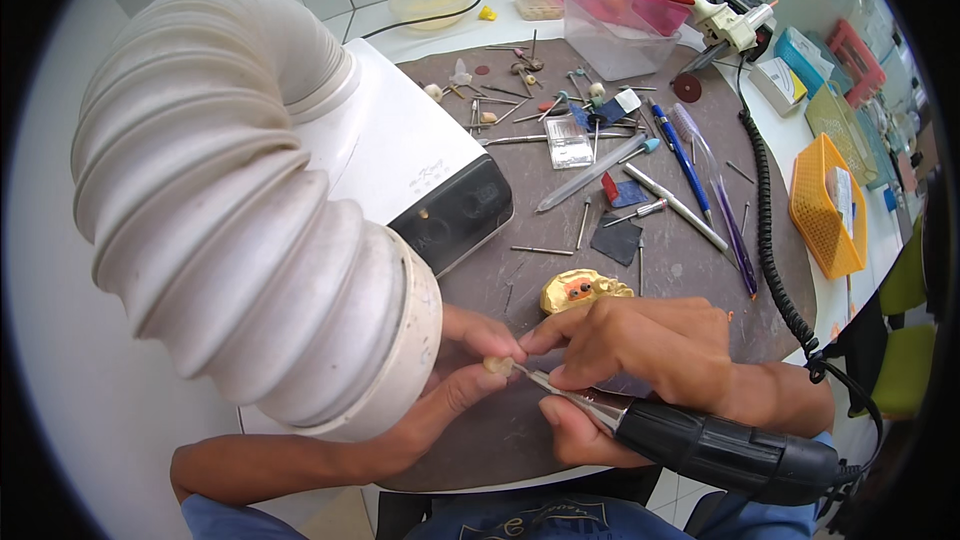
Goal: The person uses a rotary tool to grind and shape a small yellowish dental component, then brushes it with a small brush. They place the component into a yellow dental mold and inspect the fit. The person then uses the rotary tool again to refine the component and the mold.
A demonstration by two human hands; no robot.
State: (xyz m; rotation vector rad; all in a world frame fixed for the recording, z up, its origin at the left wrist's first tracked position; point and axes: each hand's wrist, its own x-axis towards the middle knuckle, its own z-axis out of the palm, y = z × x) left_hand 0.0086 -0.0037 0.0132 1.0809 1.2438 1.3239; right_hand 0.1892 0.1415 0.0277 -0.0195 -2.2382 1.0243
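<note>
Between the thumb and fingertips of my left hand (462, 387) is a small cream-coloured dental crown (497, 365). Partly hidden by the hose's mouth, that hand is closed in a pinch. My right hand (650, 345) is wrapped round a rotary handpiece (715, 440) with a black body and silver nose. The thin bur at its tip points left and meets the crown or lies very close to it; which, I cannot tell. Just beyond my right hand, a gold-coloured dental model (580, 288) with an orange-pink patch rests on the mat.
A ribbed white suction hose (230, 200) arches over the left side from a white box (400, 155). Burs, a blue pen (685, 162) and a purple toothbrush (722, 200) lie across the brown mat (470, 305). A coiled black cord (768, 230) and yellow basket (828, 205) are at right.
</note>
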